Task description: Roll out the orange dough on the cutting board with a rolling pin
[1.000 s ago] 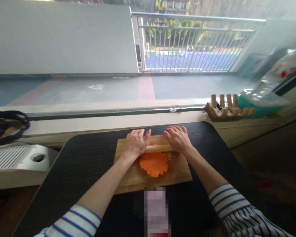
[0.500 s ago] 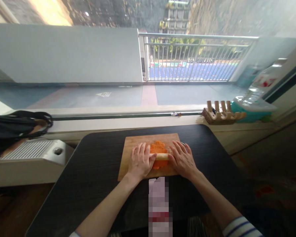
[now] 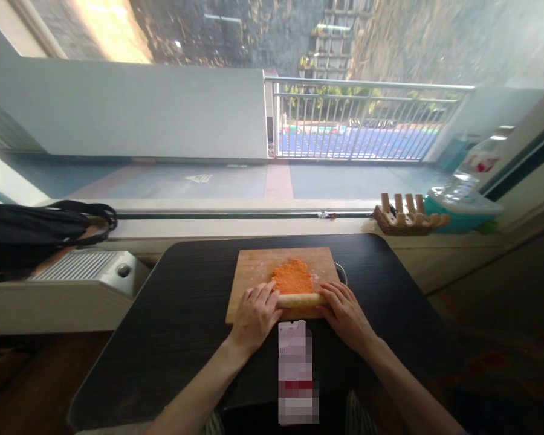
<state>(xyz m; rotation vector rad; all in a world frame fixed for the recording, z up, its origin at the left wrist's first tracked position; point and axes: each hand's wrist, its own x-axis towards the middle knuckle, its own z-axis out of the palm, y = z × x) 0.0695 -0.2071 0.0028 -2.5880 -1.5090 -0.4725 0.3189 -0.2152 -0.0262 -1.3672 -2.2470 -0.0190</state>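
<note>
A flat orange dough (image 3: 292, 278) lies on a wooden cutting board (image 3: 254, 269) on the black table (image 3: 185, 302). A pale wooden rolling pin (image 3: 300, 299) rests across the near edge of the dough. My left hand (image 3: 255, 314) lies flat on the pin's left end with fingers stretched out. My right hand (image 3: 347, 313) presses on the right end the same way.
A wooden rack (image 3: 408, 212) and a teal container (image 3: 462, 208) stand on the window sill at the right. A white radiator (image 3: 81, 272) with a black bag (image 3: 36, 226) on top is at the left. A blurred patch (image 3: 298, 371) sits at the table's near edge.
Both hands have drawn the rolling pin toward me, from the far side of the dough over it to its near edge. The view has tilted up.
</note>
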